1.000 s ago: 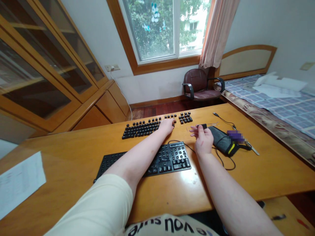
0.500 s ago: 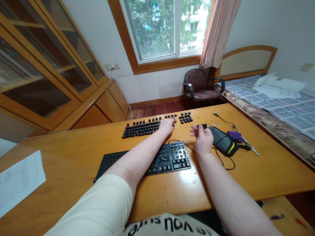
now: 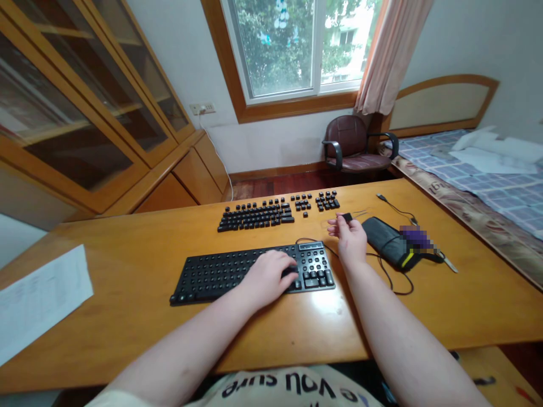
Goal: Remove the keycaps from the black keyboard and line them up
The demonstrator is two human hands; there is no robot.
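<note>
My left hand (image 3: 271,272) lies on the right half of the black keyboard base (image 3: 220,273), which has most of its caps off. Its fingers are bent together with the tips pressed down, and whatever is under them is hidden. Loose black keycaps (image 3: 254,215) are laid out in rows farther back on the desk. Right of the keyboard, my right hand (image 3: 350,237) hovers just above the desk and pinches a small black tool (image 3: 347,217) with thin wire ends.
A black pouch (image 3: 388,244) and a thin black cable (image 3: 396,278) lie right of my right hand. A sheet of paper (image 3: 38,299) sits at the desk's left edge. Beyond the wooden desk (image 3: 127,249) stand a chair (image 3: 352,148), a bed (image 3: 487,186) and glass-fronted cabinets (image 3: 85,124).
My left hand has come back from the far rows of loose keycaps to the keyboard base. My right hand has stayed put. The view has shifted slightly left.
</note>
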